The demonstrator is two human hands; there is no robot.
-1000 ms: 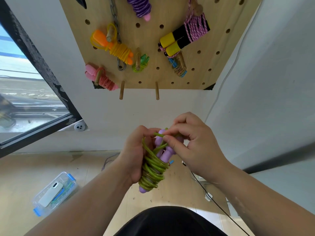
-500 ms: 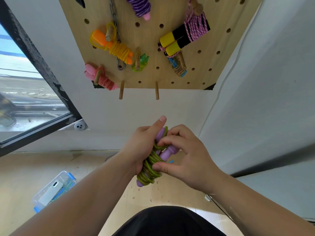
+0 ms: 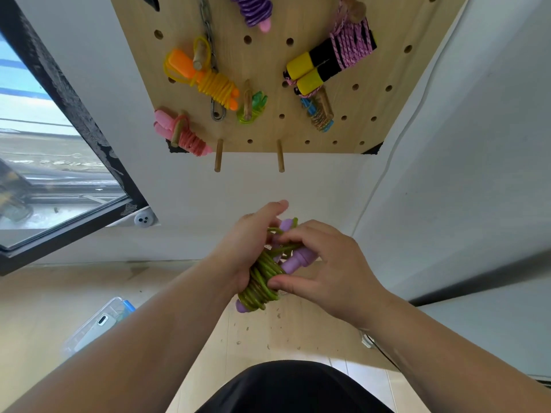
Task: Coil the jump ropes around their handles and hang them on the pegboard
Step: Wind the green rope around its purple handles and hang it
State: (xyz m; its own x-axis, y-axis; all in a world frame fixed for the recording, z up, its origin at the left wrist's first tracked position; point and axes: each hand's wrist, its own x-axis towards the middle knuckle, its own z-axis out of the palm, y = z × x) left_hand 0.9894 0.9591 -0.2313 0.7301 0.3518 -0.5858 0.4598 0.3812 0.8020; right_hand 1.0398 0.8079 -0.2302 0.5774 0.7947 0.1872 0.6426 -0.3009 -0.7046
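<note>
A green jump rope [image 3: 262, 278] is coiled around its two purple handles [image 3: 298, 259] in front of my chest. My left hand [image 3: 244, 245] grips the bundle from the left, thumb pointing up. My right hand [image 3: 325, 269] pinches a green strand near the upper handle ends, its thumb under the coil. Above hangs the wooden pegboard [image 3: 268, 64]. On it hang an orange-and-yellow rope [image 3: 205, 81], a pink rope [image 3: 182, 135], a purple rope [image 3: 253, 7], a yellow-and-black-handled rope [image 3: 328, 64] and a small wood-handled rope [image 3: 319, 111]. Two bare pegs [image 3: 218, 155] [image 3: 280, 155] stick out of the bottom row.
A window with a black frame [image 3: 74, 93] is at the left. A clear plastic box [image 3: 98, 326] with blue clips lies on the wooden floor at lower left. A black cable [image 3: 381, 350] runs along the floor at the right, by the white wall [image 3: 462, 174].
My right hand has moved from the top of the handles down the right side of the coil. My left thumb has lifted. The bundle has risen slightly.
</note>
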